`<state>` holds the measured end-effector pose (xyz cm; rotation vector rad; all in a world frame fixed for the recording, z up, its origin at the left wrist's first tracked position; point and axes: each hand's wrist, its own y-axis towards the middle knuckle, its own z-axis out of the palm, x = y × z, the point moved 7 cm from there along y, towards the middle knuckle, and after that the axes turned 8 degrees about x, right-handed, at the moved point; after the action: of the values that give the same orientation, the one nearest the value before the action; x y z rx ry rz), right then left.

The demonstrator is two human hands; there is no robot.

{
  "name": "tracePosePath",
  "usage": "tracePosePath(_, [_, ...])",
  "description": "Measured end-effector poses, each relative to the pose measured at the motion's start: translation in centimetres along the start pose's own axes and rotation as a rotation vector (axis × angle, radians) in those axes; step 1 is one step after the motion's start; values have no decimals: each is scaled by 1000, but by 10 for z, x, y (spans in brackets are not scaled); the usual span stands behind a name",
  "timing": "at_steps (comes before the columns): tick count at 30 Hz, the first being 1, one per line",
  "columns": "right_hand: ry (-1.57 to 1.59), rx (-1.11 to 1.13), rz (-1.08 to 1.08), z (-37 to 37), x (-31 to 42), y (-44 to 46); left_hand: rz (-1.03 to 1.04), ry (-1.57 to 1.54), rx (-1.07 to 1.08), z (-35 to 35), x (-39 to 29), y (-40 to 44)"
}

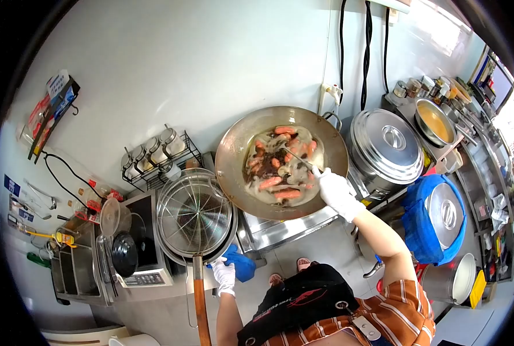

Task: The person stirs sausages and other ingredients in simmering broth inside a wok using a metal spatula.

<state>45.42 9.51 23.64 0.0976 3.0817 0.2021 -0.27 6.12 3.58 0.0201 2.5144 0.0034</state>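
Observation:
My right hand [334, 193], in a white glove, is closed round a thin metal utensil [299, 158] that reaches into a wide wok [234, 173]. The utensil's far end is lost in the foam, so its kind does not show. Pinkish-red sausages [270, 183] and darker pieces lie in bubbling, foamy liquid in the wok. Also gloved in white, my left hand [224, 275] is closed on a blue cloth [240, 265] at the near rim of a pan to the wok's left. Across that pan rests a round wire strainer [194, 213], its wooden handle [201, 305] pointing toward me.
Right of the wok stands a lidded steel pot [388, 144]. Beyond it are a pan of yellowish liquid [434, 122] and a blue-wrapped lidded pot [444, 216]. Seasoning jars in a wire rack [161, 155] stand behind the strainer. A cooktop [144, 230] lies farther left.

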Motion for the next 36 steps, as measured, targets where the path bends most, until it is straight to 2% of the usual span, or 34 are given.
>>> tracePosePath(5, [-125, 139, 1, -17, -15, -35, -22, -11, 17, 1, 1, 1])
tracePosePath(9, [-67, -1, -117, -28, -12, -65, 0, -15, -21, -2, -5, 0])
tracePosePath(12, [105, 239, -52, -29, -14, -76, 0, -15, -25, -3, -5, 0])
tracePosePath(15, [193, 291, -20, -29, -21, -77, -25, -37, 2, -1, -3, 1])
tracePosePath(22, [261, 152, 45, -88, -33, -93, -13, -28, -22, 3, 3, 1])
tracePosePath(26, [222, 158, 68, -118, -42, -111, -55, -59, 9, 3, 5, 1])
tracePosePath(28, [221, 296, 139, -120, -47, -120, -32, -52, 0, 2, 3, 0])
tracePosePath(36, [147, 301, 121, -137, -41, -141, -25, -39, -5, 0, 2, 1])
